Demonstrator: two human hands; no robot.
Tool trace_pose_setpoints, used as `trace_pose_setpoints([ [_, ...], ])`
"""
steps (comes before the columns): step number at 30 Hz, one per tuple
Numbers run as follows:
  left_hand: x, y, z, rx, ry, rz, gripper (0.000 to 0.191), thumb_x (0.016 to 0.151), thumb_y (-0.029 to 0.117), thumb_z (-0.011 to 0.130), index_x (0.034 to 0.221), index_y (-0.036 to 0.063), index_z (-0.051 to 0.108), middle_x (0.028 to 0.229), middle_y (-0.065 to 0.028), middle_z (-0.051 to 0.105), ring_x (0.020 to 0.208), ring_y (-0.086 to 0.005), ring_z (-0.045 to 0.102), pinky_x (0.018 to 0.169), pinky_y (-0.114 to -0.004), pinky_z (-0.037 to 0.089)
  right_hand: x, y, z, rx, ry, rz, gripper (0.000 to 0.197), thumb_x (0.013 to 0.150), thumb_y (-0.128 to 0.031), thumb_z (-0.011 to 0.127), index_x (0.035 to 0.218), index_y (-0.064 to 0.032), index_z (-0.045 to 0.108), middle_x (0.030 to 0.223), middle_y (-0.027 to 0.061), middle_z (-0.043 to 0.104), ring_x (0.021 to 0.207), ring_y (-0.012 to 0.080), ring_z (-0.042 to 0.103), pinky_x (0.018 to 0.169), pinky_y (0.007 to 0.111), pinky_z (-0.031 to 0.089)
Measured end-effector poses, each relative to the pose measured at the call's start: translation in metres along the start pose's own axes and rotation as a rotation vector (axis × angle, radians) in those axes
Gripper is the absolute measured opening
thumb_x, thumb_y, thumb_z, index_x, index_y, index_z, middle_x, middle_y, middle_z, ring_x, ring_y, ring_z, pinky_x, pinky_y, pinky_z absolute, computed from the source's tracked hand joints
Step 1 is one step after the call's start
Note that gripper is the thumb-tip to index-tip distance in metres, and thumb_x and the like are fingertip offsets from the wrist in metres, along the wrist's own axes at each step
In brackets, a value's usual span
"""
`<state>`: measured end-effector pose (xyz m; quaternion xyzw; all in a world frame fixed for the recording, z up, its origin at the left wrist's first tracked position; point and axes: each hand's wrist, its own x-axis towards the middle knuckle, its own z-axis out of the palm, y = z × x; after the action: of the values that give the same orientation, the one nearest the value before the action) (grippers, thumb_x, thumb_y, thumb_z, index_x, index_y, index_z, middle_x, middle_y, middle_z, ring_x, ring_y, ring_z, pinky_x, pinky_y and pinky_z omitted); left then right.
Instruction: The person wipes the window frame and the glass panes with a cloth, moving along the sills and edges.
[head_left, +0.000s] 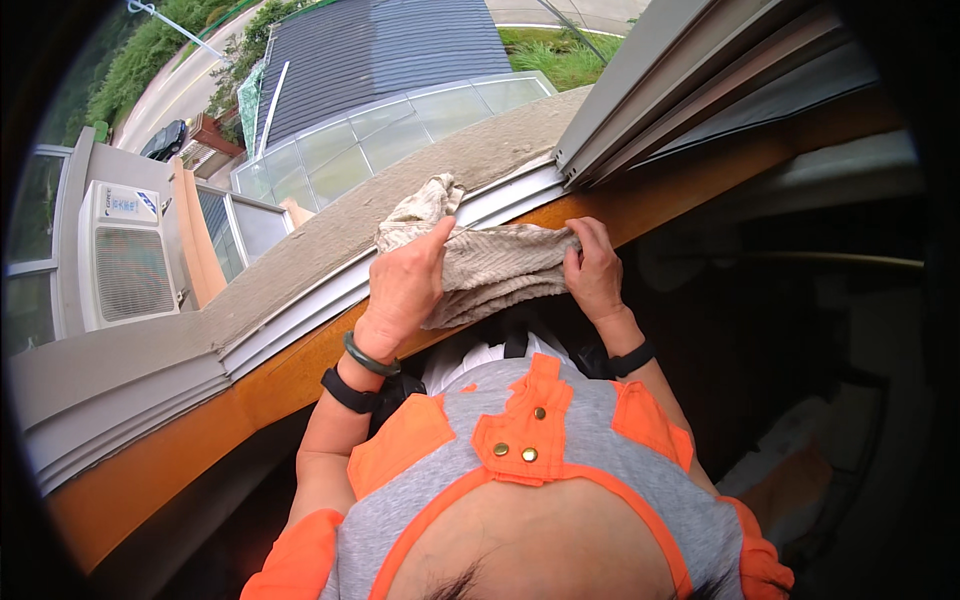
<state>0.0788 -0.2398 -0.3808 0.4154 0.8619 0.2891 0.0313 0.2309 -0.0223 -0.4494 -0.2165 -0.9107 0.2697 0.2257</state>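
A beige, ribbed cloth (502, 259) lies bunched and folded over the metal window track (300, 315) and the orange-brown wooden sill (285, 371). My left hand (409, 281) grips its left part, with the index finger and thumb near a raised fold. At the cloth's right end, my right hand (594, 266) pinches the edge between thumb and fingers. One corner of the cloth reaches onto the rough outer ledge (337, 217). The undersides of the folds are hidden.
Sliding window frames (675, 82) stand at the upper right, close beyond my right hand. Outside the open window are an air conditioner unit (129, 255), a glazed canopy (390, 135) and a dark ribbed roof (390, 60) below. The room side is dark.
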Motion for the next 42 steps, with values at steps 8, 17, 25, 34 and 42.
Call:
trace_pose_setpoints([
  [8,0.032,0.02,0.047,0.016,-0.225,0.226,0.009,0.083,0.006,0.055,0.091,0.0085,0.058,0.084,-0.0139,0.057,0.075,-0.0347,0.06,0.063,-0.044,0.048,0.026,0.004,-0.018,0.274,0.21,0.166,0.008,0.082,-0.001,0.064,0.089,-0.003,0.065,0.084,0.0097,0.061,0.065,0.0218,0.062,0.06,0.029,0.05],
  [17,0.045,0.024,0.076,-0.01,-0.173,0.091,0.032,0.078,-0.003,0.054,0.107,0.0077,0.065,0.094,-0.0144,0.057,0.082,-0.0361,0.06,0.07,-0.044,0.049,0.015,0.03,-0.01,0.235,0.104,0.219,0.009,0.08,-0.005,0.066,0.088,-0.0055,0.064,0.084,0.0091,0.061,0.066,0.0242,0.062,0.06,0.032,0.05],
  [25,0.057,0.018,0.095,-0.073,-0.053,0.007,0.026,0.08,-0.004,0.056,0.102,0.0056,0.066,0.094,-0.0141,0.06,0.084,-0.0364,0.061,0.071,-0.042,0.05,0.006,0.007,-0.006,0.323,-0.044,0.157,0.013,0.078,-0.005,0.066,0.09,-0.0072,0.064,0.085,0.009,0.061,0.07,0.0268,0.062,0.063,0.034,0.05],
  [34,0.085,0.027,0.114,-0.03,-0.176,0.117,0.014,0.076,0.002,0.057,0.085,0.0076,0.067,0.089,-0.0148,0.056,0.081,-0.0366,0.06,0.07,-0.045,0.05,0.014,0.01,-0.002,0.376,-0.083,0.096,0.015,0.079,-0.003,0.064,0.094,-0.0054,0.064,0.088,0.0114,0.062,0.078,0.0314,0.063,0.067,0.036,0.05],
  [42,0.116,0.039,0.134,-0.045,-0.237,0.17,0.012,0.075,0.004,0.059,0.082,0.0073,0.068,0.091,-0.0152,0.056,0.083,-0.0357,0.061,0.073,-0.045,0.05,0.02,0.019,-0.005,0.438,0.001,0.176,0.016,0.081,-0.001,0.064,0.097,-0.0027,0.064,0.088,0.0109,0.061,0.062,0.0221,0.061,0.057,0.03,0.049],
])
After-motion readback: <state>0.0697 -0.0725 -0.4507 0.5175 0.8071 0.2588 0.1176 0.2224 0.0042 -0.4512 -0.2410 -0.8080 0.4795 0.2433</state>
